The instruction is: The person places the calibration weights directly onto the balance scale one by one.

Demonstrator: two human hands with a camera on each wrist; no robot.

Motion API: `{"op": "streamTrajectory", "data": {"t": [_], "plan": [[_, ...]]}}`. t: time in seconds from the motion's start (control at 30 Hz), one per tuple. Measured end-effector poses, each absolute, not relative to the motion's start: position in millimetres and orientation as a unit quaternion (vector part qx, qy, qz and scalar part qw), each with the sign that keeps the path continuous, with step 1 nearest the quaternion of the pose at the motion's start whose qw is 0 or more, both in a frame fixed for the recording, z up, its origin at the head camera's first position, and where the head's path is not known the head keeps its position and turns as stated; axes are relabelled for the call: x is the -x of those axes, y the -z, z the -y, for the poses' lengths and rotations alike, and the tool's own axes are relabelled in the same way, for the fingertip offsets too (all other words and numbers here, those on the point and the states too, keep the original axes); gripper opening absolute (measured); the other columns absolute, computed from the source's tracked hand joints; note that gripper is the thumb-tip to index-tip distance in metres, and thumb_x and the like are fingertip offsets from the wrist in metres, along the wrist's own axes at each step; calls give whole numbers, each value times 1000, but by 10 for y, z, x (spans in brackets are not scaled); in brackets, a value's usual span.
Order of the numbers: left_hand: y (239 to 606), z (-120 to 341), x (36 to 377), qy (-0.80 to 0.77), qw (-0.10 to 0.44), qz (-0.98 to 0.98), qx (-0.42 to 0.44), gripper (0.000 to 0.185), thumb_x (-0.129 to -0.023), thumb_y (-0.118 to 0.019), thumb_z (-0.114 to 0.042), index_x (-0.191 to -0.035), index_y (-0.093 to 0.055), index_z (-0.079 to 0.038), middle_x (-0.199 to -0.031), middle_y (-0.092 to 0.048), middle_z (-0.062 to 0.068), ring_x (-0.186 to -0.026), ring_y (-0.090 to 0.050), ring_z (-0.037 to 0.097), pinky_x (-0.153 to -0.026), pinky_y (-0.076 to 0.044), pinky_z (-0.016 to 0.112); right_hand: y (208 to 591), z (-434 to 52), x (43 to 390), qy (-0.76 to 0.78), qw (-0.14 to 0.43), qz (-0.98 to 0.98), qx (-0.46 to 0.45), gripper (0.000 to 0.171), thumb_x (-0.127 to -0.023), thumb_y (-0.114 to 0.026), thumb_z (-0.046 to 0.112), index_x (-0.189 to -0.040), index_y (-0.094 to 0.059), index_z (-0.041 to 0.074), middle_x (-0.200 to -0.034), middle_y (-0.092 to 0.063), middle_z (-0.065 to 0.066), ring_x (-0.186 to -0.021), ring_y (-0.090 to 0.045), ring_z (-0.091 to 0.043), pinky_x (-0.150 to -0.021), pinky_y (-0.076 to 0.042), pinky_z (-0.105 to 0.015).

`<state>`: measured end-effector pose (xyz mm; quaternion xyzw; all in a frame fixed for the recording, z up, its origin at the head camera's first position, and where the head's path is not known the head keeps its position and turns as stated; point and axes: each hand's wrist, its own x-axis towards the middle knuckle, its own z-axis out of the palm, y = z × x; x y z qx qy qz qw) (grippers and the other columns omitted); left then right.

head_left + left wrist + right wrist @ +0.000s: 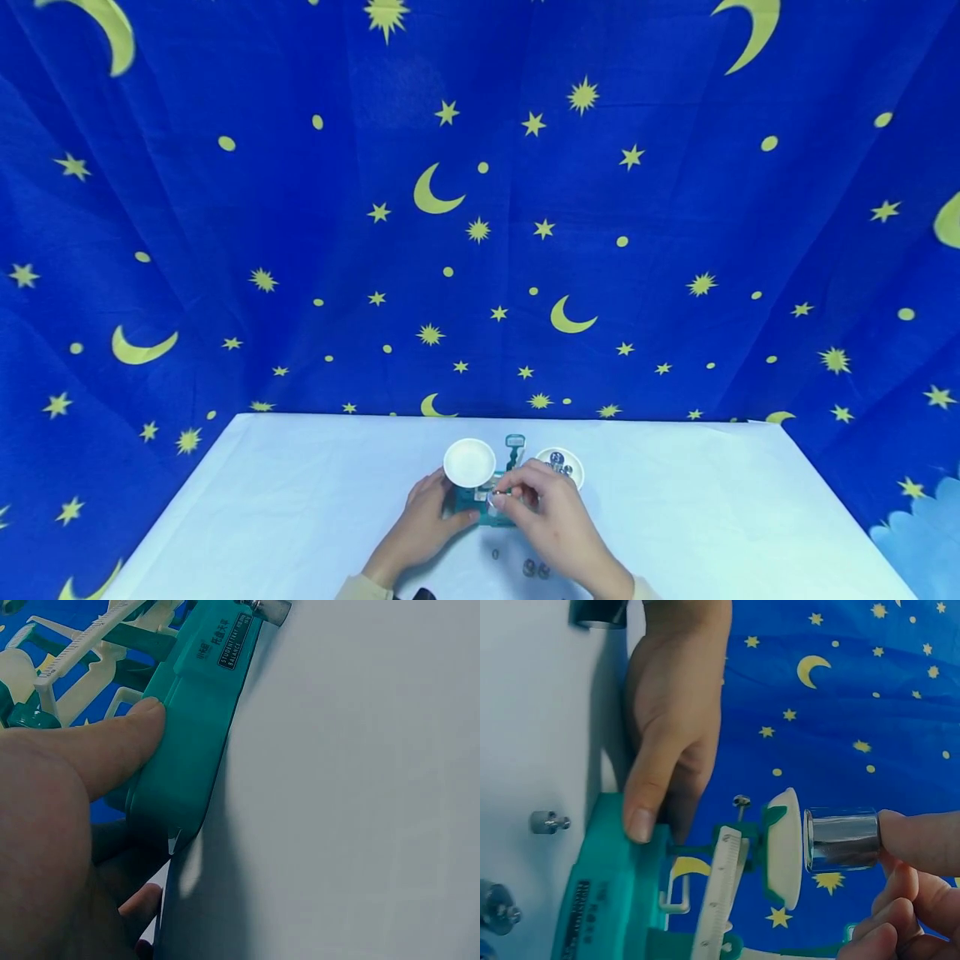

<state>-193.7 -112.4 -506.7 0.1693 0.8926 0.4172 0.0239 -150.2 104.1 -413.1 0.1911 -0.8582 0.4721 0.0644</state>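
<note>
**Q:** What is in front of you, biggest thing first?

**A:** One pale blue-white table (pixel 300 500), backed by one deep blue cloth with yellow moons and stars (pixel 480 208). At the table's middle stands one teal plastic student balance scale (pixel 187 742) with two round white pans: the near-left pan (pixel 469 461) is bare, the far-right pan (pixel 570 463) already carries a few small metal pieces, too small for me to count.

**Q:** And your hands?

**A:** My left hand (pixel 429 518) steadies the scale's teal base, thumb pressed flat on top and fingers curled round its edge. My right hand (pixel 542 510) pinches one shiny silver metal cylinder weight (pixel 841 839) between thumb and fingertips, held in the air just beside a white pan, apparently touching its face.

**Q:** What else lies about?

**A:** The right wrist view shows one small knobbed metal weight (pixel 549 822) lying loose, one larger one (pixel 496 907) at the picture's edge, and a dark cylinder (pixel 598 612) near my left wrist. The head view shows about three small weights on the table, near my right hand.

**Q:** What could go wrong?

**A:** I judge the smooth weight could slip from my pinch, being held only by its end. Set down off-centre or too hard, it could tip the light pan and roll off. If my left thumb eases, the base could slide on the smooth table. My right forearm might also knock the loose weights beneath it.
</note>
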Motion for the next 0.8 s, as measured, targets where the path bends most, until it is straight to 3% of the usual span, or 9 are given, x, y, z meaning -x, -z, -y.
{"op": "streamTrajectory", "data": {"t": [0.6, 0.8], "plan": [[5090, 1120, 1933, -415, 25, -893, -171, 78, -91, -68, -48, -148, -45, 1, -149, -48, 22, -143, -36, 42, -117, -14, 68, 4076, -879, 1615, -457, 112, 860, -195, 4, -88, -78, 17, -89, -74, 17, -74, -53, 13, -66, -48, -4, -60, -43, -22], [5074, 1127, 1912, -417, 18, -891, -176, 77, -91, -69, -46, -147, -46, 1, -148, -49, 23, -142, -36, 43, -116, -14, 69, 4076, -840, 1654, -468, 100, 858, -186, 6, -88, -77, 14, -91, -74, 19, -74, -53, 12, -65, -48, -5, -58, -44, -22]]}}
